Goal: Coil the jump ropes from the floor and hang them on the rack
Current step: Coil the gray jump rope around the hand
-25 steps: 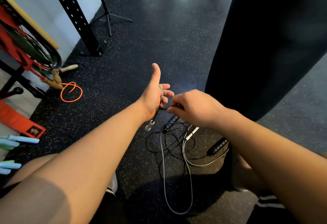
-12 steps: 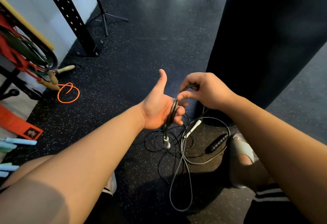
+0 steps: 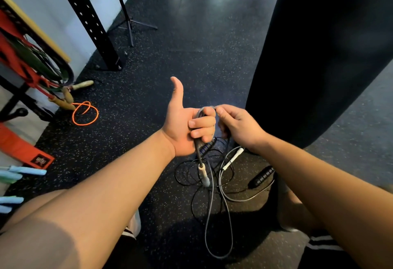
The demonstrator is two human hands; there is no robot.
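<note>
Left hand thumb up, fingers curled round gathered loops of the grey jump rope, one pale handle dangling just below the fist. Right hand close beside it, fingertips pinching the same rope at the top of the loops. Rest of the rope trailing down to the speckled floor, tangled there with thin black cord, a white handle and a black handle. Orange rope looped on the floor near the rack at left. Dark label on a red band, writing too blurred to read
</note>
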